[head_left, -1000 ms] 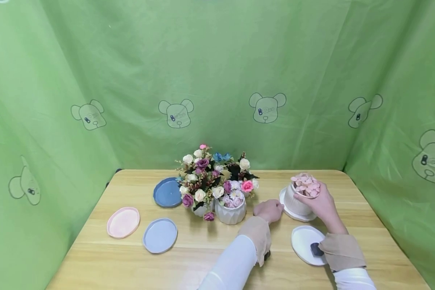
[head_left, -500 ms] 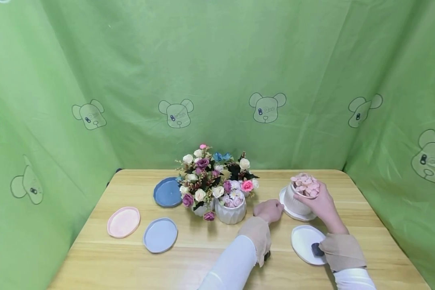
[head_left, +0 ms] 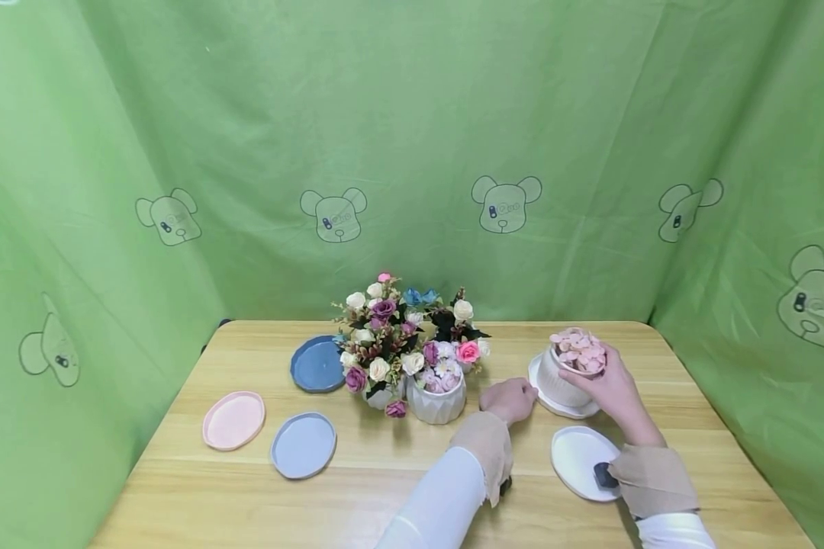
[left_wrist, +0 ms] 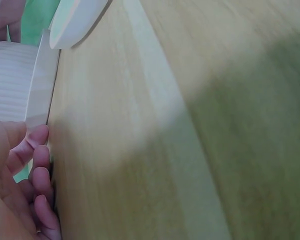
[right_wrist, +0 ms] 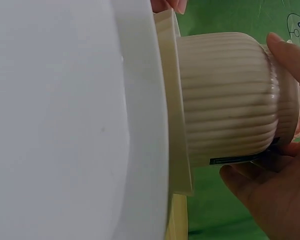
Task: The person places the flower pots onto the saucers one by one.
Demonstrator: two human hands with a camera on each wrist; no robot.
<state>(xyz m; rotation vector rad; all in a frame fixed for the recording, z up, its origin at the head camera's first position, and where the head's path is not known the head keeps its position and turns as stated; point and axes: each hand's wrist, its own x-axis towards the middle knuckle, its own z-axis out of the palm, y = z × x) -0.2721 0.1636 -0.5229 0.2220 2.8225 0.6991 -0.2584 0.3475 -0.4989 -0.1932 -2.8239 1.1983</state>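
From the head view, your right hand (head_left: 611, 385) is wrapped around the ribbed white pot (head_left: 561, 383) of pink flowers (head_left: 579, 349), fingers curled over its rim and side; the pot stands on a white saucer (head_left: 541, 379) toward the far right of the wooden table (head_left: 384, 473). Your left hand (head_left: 510, 399) rests on the table with its fingers curled against the near left edge of that saucer. Nearer to you lies an empty white plate (head_left: 577, 461), partly under your right wrist. In the middle of the table stand two pots of mixed flowers (head_left: 412, 351), with a dark blue plate (head_left: 317, 364) behind them and to the left, and a pink plate (head_left: 233, 419) and a light blue plate (head_left: 304, 445) nearer the left edge. From the left wrist view, your fingers (left_wrist: 37, 165) are bent, their tips touching the saucer's rim (left_wrist: 40, 85), the ribbed pot just beyond it; whether they actually pinch the rim you cannot tell here. From the right wrist view, your thumb and fingers (right_wrist: 290, 55) clasp the pot (right_wrist: 225, 100) near its top, palm below it, while it sits on the saucer (right_wrist: 177, 125), the white plate (right_wrist: 65, 125) filling the foreground.
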